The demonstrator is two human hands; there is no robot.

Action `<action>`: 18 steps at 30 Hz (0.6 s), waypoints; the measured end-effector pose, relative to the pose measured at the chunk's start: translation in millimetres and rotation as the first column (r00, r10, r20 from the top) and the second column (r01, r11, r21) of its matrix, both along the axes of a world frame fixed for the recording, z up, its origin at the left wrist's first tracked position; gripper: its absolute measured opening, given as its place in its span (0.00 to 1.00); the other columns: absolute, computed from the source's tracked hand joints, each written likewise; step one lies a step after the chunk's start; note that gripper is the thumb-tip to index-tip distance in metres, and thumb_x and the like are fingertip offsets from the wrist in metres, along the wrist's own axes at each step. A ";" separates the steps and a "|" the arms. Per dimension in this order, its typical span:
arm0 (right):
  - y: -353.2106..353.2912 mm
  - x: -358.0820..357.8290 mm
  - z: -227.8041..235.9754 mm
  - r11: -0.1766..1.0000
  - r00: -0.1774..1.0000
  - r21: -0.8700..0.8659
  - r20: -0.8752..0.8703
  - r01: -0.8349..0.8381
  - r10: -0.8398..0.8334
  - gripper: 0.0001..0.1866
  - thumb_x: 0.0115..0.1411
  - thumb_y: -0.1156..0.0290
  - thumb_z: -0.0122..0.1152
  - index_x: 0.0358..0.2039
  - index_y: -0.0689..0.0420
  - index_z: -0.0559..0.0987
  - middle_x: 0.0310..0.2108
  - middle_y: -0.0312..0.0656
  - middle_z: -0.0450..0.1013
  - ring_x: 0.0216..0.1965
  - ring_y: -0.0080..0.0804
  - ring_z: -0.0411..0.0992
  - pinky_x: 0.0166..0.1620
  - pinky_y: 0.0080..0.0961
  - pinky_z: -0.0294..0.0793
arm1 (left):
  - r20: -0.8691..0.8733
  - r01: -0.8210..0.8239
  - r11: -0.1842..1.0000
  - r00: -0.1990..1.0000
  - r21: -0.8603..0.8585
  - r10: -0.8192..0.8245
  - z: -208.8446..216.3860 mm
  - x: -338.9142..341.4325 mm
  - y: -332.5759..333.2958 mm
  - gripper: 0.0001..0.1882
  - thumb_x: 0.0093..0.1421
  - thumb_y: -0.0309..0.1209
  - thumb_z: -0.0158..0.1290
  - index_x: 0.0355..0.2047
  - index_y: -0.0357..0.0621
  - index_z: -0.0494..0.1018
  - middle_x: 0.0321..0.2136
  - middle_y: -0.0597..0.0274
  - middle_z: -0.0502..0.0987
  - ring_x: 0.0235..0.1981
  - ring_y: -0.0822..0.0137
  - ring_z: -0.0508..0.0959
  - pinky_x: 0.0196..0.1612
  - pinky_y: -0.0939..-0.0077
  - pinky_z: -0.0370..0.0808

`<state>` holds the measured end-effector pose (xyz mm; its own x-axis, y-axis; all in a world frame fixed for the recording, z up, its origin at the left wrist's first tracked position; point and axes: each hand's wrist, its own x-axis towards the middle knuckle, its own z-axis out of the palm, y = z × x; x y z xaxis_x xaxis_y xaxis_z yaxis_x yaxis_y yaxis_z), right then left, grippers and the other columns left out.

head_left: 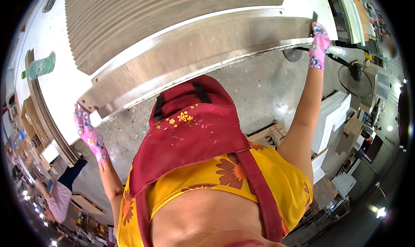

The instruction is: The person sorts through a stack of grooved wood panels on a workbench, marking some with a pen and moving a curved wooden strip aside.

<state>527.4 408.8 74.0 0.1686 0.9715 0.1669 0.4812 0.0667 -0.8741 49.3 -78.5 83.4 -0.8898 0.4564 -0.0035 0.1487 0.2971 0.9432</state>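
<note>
A long, flat, brown-grey panel strip (194,46) with small holes at its end stretches along the near edge of the white table (75,80). My left hand (90,132), in a pink flowered glove, grips its left end at the table's front edge. At the far right, my right hand (320,46) in a matching glove is closed on the other end. Most of the fingers under the strip are hidden. Just beyond it lies a stack of brown-grey ridged strips (173,18).
A greenish clear bottle (41,68) lies at the table's left, beside a bundle of long thin strips (45,113). On the right stand a fan (356,72) and white panels (330,121). Another person (60,197) is at the lower left.
</note>
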 end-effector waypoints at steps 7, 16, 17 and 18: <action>-23.0 9.5 -74.9 0.962 0.990 -0.274 0.140 0.010 0.030 0.10 0.52 0.65 0.56 0.31 0.57 0.79 0.23 0.37 0.74 0.25 0.22 0.68 0.31 0.20 0.67 | 0.126 0.086 0.982 0.990 -0.166 -0.066 -49.6 -2.9 -32.1 0.29 0.54 0.29 0.52 0.57 0.42 0.57 0.57 0.55 0.57 0.58 0.60 0.58 0.59 0.68 0.54; -54.1 -6.5 -56.0 1.000 0.551 -0.013 0.835 0.010 0.006 0.13 0.52 0.60 0.49 0.31 0.51 0.78 0.30 0.45 0.73 0.31 0.39 0.73 0.36 0.31 0.72 | -0.373 0.295 0.728 0.705 -0.619 -0.603 -49.7 -14.4 -21.5 0.42 0.36 0.21 0.61 0.55 0.43 0.60 0.54 0.50 0.60 0.56 0.54 0.60 0.57 0.66 0.57; -62.5 -19.4 -62.2 0.997 0.455 0.077 0.888 -0.005 -0.066 0.13 0.51 0.60 0.50 0.32 0.51 0.77 0.33 0.45 0.73 0.33 0.41 0.73 0.37 0.33 0.72 | -0.359 0.289 0.733 0.725 -0.616 -0.588 -48.0 -16.5 -22.1 0.41 0.36 0.20 0.61 0.54 0.42 0.61 0.54 0.50 0.61 0.55 0.54 0.61 0.57 0.66 0.57; -74.2 -30.7 -59.5 0.998 0.564 0.065 0.823 0.023 -0.066 0.12 0.54 0.61 0.47 0.31 0.54 0.74 0.33 0.45 0.70 0.34 0.38 0.70 0.37 0.31 0.70 | -0.386 0.279 0.733 0.705 -0.621 -0.595 -48.4 -18.5 -21.0 0.40 0.35 0.21 0.62 0.53 0.39 0.62 0.52 0.51 0.64 0.54 0.55 0.63 0.56 0.67 0.58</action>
<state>496.7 334.6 14.5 -0.0208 0.9551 0.2957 0.9944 0.0504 -0.0928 30.8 -99.6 35.0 -0.5024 0.8627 0.0579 0.8028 0.4405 0.4019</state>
